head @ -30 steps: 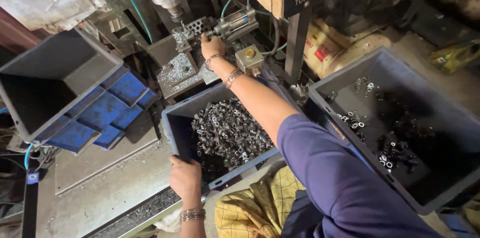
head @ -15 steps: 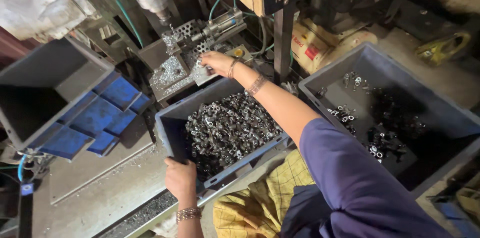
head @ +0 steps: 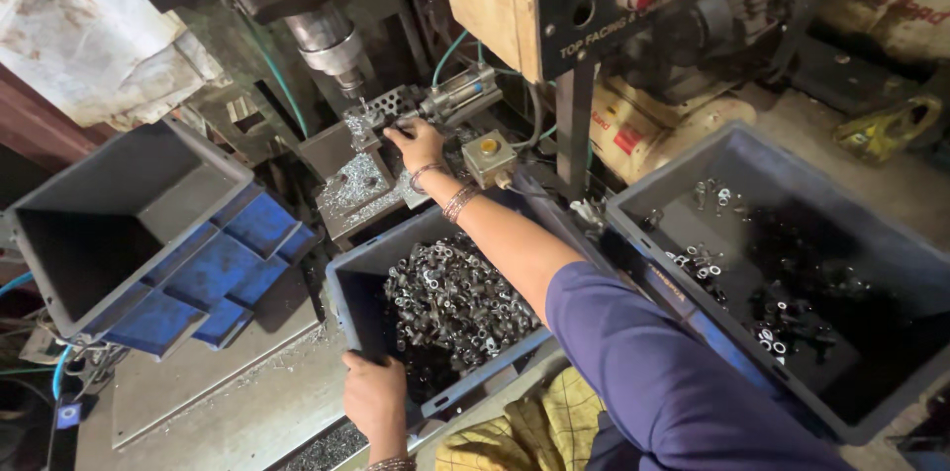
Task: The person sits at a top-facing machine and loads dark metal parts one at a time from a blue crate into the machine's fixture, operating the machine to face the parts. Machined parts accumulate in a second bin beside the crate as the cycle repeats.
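Fixture [head: 381,115] sits right under the spindle [head: 332,50], and your right hand [head: 416,142] is on it, fingers curled at a small part you can't quite see. If the spindle drops, those fingers get caught. Chips around the fixture can cut you. Your left hand [head: 374,397] grips the rim of the bin [head: 361,278] below the fixture; a slip could tip it.
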Motion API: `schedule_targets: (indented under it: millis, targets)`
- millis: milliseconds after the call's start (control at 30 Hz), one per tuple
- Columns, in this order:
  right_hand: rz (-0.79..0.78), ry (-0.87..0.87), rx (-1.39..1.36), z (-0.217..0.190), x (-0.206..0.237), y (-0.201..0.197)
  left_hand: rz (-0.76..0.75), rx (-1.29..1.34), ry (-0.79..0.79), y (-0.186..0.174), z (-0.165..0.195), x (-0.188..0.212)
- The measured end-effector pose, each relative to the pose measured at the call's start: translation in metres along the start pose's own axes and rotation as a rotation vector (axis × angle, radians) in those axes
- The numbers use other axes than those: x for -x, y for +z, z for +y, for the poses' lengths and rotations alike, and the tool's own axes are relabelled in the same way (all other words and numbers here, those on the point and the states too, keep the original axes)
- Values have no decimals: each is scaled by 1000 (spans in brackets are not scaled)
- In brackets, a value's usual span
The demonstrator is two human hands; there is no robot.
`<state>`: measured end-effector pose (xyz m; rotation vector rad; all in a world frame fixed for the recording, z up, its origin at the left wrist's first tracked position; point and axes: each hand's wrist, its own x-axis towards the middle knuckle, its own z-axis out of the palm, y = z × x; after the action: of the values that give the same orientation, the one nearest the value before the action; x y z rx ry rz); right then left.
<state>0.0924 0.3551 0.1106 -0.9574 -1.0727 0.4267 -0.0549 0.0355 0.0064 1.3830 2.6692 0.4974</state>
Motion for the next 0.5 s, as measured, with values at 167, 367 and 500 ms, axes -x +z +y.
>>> schedule_targets:
  millis: [167,367,500]
  targets:
    - [-168,486,53,6,-11,-2,62,2,15,2,0,1]
    - [-522,688,-406,17,-28,-14,49,13,28,0,1,4]
    - [-763,720,-119,10,-30,-27,26,21,36,-6,4,5]
